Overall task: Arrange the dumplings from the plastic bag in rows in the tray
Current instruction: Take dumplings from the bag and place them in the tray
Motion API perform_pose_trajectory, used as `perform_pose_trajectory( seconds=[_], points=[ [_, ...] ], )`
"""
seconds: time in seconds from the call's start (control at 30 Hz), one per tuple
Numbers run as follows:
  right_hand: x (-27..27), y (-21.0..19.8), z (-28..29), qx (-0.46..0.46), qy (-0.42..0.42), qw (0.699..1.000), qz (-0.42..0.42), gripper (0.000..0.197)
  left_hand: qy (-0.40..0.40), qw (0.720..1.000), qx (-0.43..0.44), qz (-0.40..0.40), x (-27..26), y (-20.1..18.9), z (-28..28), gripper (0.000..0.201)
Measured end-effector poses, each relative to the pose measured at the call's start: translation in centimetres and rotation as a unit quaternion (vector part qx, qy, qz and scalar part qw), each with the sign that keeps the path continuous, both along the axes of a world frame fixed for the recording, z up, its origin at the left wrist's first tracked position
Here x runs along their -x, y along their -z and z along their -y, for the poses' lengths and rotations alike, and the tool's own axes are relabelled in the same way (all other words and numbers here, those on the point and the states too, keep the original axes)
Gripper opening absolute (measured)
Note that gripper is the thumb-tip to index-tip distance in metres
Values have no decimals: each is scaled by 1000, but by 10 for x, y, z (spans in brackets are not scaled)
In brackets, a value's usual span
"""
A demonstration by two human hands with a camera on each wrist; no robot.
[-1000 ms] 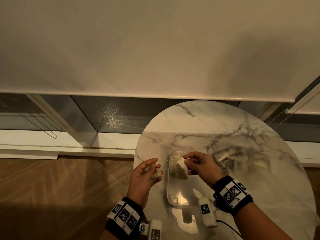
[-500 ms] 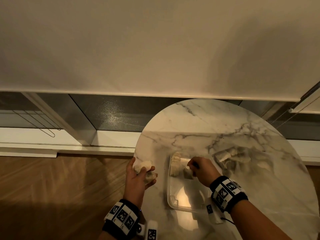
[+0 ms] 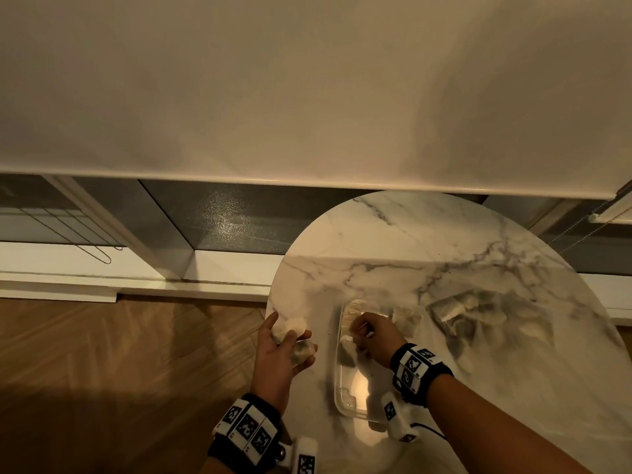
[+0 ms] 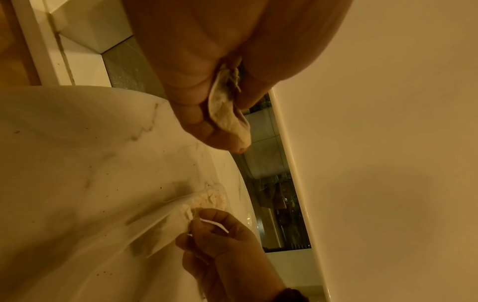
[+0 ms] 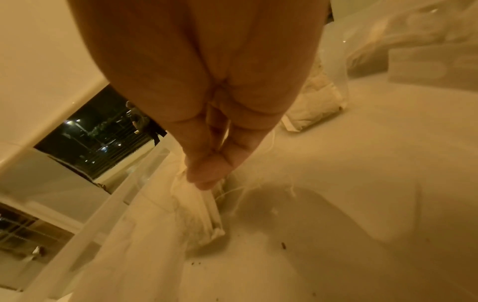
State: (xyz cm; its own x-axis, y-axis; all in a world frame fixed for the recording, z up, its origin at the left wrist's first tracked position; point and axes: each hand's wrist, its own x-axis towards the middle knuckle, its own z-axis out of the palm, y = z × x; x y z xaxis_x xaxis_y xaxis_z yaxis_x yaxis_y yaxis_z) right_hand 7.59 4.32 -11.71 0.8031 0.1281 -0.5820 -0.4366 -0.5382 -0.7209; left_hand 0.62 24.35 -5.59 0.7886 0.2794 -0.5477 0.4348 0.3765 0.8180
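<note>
Right hand is down inside the clear tray now, fingertips pinching a dumpling and setting it on the tray floor. A sec ago that same hand was up above the tray w/ the dumpling in the air, so it's dropped in and this one is basically placed, just not let go yet. Left hand moved out to the table's left edge and is curled around a couple more dumplings, sort of a waiting stash.

Tray so far: a few pieces at the far end, so prob the first row is still filling. Lots left to do imo.

Materials etc: dumplings are pale, floury, folded w/ a pleated seam, look soft and a bit tacky. Thin stringy bits hang off them in the wrist views. Tray is see-thru thin plastic, rounded corners, glossy. Plastic bag sits crumpled to the right on the marble table, more dumplings showing thru it. Table's round and slick, w/ dark crumbs.
</note>
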Motion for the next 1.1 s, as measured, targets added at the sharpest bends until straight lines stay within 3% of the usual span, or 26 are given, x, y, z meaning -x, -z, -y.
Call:
perform_pose_trajectory(
  seconds=[0.23, 0.47, 0.63, 0.77, 0.93, 1.1],
  points=[
    [-3, 4, 0, 34, 10, 996, 78, 13, 9, 1000, 3, -9, -1, 5, 1, 36],
    [-3, 6, 5, 49, 44, 995, 79, 12, 9, 1000, 9, -13, -3, 7, 3, 42],
    [1, 8, 5, 127, -20, 992, 20, 32, 11, 1000, 20, -15, -2, 5, 4, 39],
    [4, 15, 3, 153, -27, 988, -11, 29, 22, 999, 22, -11, -2, 1, 5, 32],
    [0, -12, 4, 50, 120, 991, -35, 21, 50, 999, 12, -7, -1, -3, 8, 30],
    [17, -68, 0, -103, 74, 992, 6, 20, 65, 998, 18, -17, 1, -2, 17, 23]
  ],
)
